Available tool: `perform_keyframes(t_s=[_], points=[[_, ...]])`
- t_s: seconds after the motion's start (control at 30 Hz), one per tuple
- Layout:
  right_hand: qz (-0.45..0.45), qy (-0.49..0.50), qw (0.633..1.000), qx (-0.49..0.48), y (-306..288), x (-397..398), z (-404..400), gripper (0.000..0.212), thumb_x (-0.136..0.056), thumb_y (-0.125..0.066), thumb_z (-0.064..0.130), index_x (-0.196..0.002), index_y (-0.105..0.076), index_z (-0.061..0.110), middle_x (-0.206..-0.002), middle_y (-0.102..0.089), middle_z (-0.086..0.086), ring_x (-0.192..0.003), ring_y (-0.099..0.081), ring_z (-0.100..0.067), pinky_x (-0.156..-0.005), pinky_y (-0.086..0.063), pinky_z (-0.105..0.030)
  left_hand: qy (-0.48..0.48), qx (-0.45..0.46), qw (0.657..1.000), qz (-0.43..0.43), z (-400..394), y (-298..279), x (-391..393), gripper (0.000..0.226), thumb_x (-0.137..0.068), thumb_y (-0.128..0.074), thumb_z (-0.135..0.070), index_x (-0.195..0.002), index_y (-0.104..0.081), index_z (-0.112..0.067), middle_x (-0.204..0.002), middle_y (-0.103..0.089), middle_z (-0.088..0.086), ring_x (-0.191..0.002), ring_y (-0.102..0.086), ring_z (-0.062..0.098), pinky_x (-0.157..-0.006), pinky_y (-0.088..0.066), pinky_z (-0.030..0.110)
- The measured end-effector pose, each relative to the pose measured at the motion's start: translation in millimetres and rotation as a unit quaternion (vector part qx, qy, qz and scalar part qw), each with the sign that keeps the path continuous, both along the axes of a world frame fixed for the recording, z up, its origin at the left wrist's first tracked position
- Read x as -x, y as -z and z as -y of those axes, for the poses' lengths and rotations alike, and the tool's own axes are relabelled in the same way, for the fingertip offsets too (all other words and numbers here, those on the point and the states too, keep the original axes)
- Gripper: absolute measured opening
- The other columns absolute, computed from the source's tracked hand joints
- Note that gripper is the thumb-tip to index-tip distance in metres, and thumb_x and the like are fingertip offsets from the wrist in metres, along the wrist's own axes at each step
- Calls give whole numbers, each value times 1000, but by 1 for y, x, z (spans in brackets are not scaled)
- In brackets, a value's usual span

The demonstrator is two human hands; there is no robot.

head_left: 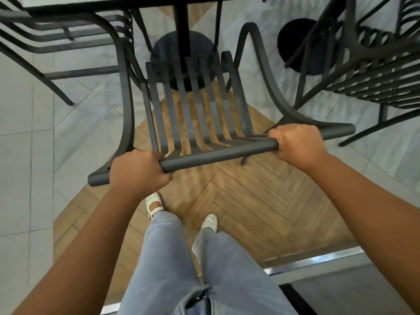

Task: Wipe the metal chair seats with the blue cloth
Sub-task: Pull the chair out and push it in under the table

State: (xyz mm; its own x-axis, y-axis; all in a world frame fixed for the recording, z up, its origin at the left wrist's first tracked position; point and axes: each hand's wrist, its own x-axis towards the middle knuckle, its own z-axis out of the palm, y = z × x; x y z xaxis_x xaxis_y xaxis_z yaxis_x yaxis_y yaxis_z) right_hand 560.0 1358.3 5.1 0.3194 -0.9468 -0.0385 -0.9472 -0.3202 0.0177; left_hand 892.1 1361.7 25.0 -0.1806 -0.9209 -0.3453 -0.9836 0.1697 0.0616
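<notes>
A dark grey metal chair with a slatted back and seat stands right in front of me, seen from above and behind. Its round top rail runs slanted across the middle of the view. My left hand grips the rail near its left end, fingers curled round it. My right hand grips the same rail near its right end. The chair's front reaches under a table at the top. No blue cloth is in view.
A second slatted metal chair stands at the upper left and a third at the upper right. Two round black table bases sit on the floor. My legs and white shoes stand on wood flooring; a metal strip lies lower right.
</notes>
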Motion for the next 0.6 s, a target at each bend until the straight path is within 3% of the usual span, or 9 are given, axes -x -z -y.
perform_keyframes(t_s=[0.47,0.6], points=[[19,-19,1000,3,-6,-4,53,23,-62,-84,17,-63,-62,12,-50,-54,-5,-42,-52,-26,-45,-31,-22,-10,21,1000,0,51,5,-2,35,-82,-57,-50,-88,-71,-18,-54,-52,-1,-51,-51,18,-52,-45,26],[15,-18,1000,-5,-6,-3,69,20,-70,-80,21,-68,-63,10,-54,-56,-7,-46,-54,-28,-46,-37,-26,-4,28,1000,11,66,4,-2,34,-83,-57,-49,-88,-70,-18,-53,-51,-1,-49,-47,16,-50,-35,24]])
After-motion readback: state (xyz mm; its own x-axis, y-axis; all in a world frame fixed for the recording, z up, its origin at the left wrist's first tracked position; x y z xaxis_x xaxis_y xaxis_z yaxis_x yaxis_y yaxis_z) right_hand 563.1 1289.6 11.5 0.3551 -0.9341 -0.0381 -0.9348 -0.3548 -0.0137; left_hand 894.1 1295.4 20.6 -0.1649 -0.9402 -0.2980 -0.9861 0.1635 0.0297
